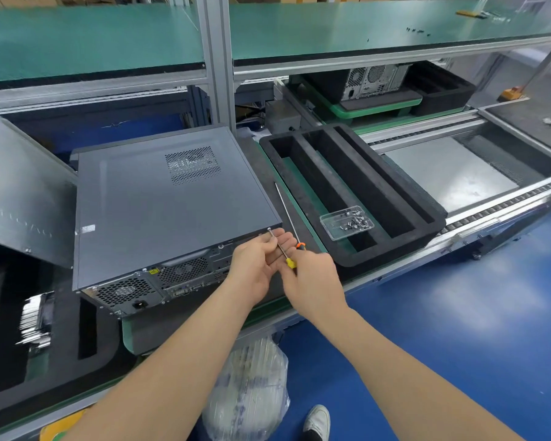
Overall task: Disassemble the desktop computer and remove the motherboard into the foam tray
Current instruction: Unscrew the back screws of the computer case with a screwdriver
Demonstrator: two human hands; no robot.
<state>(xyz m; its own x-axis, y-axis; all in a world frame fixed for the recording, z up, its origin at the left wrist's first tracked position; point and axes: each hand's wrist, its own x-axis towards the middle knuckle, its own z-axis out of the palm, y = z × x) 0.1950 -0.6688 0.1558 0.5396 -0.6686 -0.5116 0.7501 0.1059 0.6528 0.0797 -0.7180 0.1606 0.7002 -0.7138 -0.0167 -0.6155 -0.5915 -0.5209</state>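
Note:
A grey desktop computer [172, 202] lies on its side on the bench, side panel up, rear ports facing me. A yellow-handled screwdriver [289, 261] points at a screw [269, 229] on the case's rear right corner. My right hand [314, 281] grips its handle. My left hand [256, 262] pinches the thin shaft near the tip. To the right sits the black foam tray [433, 218] with long slots.
A clear plastic box of screws [346, 222] rests in the foam tray. A second, long screwdriver [285, 211] lies between case and tray. A loose metal panel [19, 192] leans at left. Another computer [374, 79] stands on a tray behind. A conveyor rail [506, 205] runs at right.

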